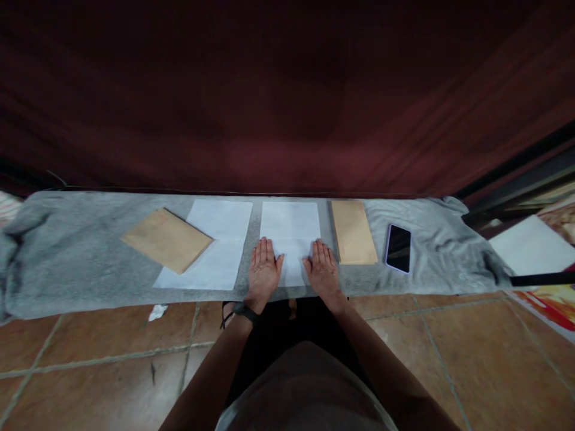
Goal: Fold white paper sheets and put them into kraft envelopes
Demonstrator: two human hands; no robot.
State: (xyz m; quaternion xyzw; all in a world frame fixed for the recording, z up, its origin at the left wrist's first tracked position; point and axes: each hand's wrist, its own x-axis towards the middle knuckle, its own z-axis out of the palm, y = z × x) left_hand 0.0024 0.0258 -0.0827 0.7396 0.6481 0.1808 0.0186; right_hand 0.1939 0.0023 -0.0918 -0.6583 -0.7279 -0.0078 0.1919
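A white sheet of paper [291, 218] with a crease across its middle lies flat in front of me. My left hand [264, 269] rests palm down at its left edge, fingers stretched out. At the right edge my right hand [321, 267] lies flat in the same way, partly over the paper. Just right of that hand is a stack of brown envelopes [354, 233]. To the left, another creased white sheet [220, 263] is spread out, and a brown envelope [166, 240] overlaps its left part at an angle.
A grey cloth [81, 251] covers the narrow table, wrinkled at the right. A phone with a purple case [398, 248] lies beyond the envelope stack. Dark red curtain fabric [287, 108] rises behind the table's far edge. A scrap of white paper [157, 312] is on the tiled floor.
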